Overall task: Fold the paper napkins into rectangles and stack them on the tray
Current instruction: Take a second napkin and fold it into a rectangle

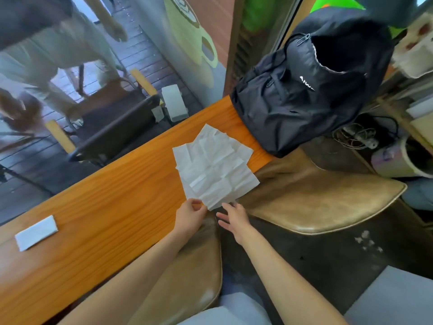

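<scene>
Pinching the near corner of the unfolded napkins (214, 165), the left hand (191, 215) has thumb and fingers closed on the paper's edge, while the right hand (234, 218) hovers just beside that same corner, fingers spread and holding nothing. The napkins lie open and creased on the wooden counter (112, 207), close to its right-hand edge — part of the sheet overhangs that edge above the tan seat cushion (316, 200). That overhang is the main risk: a tug from one corner alone could drag the loose sheets off the counter, or slide the layers apart so the creases no longer line up. Thin paper held at a single point may also tear. A black backpack (304, 90) sits on the counter beyond the napkins and crowds the folding space. One folded napkin (36, 232) rests far left on the counter; no tray is visible.
</scene>
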